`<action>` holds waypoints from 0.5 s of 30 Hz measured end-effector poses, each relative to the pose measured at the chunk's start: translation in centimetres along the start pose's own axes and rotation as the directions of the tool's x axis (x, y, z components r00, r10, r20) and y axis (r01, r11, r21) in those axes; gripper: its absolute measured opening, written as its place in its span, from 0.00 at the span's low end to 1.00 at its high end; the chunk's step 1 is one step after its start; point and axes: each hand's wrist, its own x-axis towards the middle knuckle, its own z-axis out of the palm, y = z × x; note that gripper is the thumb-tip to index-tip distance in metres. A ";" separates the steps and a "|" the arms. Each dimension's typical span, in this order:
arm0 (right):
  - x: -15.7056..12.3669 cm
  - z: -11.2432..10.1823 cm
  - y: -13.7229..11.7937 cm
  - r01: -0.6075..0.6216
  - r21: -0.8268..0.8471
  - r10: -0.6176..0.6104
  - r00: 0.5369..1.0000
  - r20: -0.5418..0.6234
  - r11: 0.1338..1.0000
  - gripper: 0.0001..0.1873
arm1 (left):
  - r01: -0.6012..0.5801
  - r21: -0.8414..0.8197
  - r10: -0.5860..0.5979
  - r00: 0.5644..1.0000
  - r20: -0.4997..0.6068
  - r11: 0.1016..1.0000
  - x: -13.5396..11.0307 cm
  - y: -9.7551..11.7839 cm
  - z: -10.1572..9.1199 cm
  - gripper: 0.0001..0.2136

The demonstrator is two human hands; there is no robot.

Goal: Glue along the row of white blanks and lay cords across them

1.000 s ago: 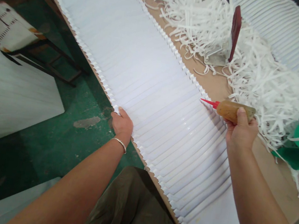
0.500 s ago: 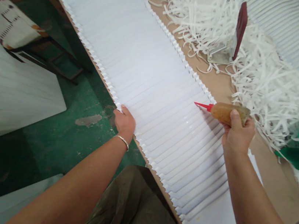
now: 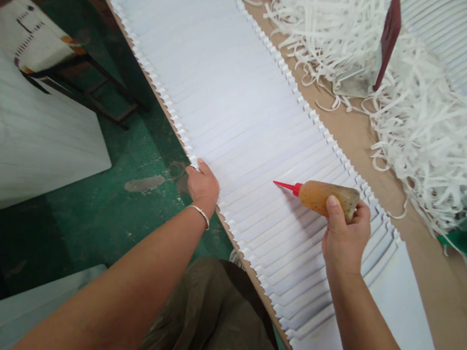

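While touching the edge of the white sheet (image 3: 246, 113) on the brown table (image 3: 439, 285) with the left hand (image 3: 203, 185), too hidden to tell if pinching, holds a brown bottle (image 3: 321, 198) in the right hand (image 3: 347, 234), red tip (image 3: 288, 187) over the sheet.

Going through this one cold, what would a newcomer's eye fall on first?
Probably the amber bottle with its bright red nozzle, held in the right hand above the ridged white layers running diagonally across the brown table. Next, perhaps, the tangled heap of white strips beyond them, with a dark red plate standing upright there. The left hand is at the layers' near edge.
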 end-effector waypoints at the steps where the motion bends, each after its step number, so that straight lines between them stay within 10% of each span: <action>1: -0.7 0.0 -0.1 0.000 -0.030 0.001 1.000 0.011 1.000 0.34 | 0.003 0.002 -0.003 1.000 0.002 1.000 0.0 0.0 0.0 0.20; 15: -9.4 1.4 -1.8 0.164 -0.230 -0.105 0.963 0.249 0.959 0.37 | 0.023 -0.030 -0.022 0.999 0.029 0.999 -0.5 0.1 -0.5 0.21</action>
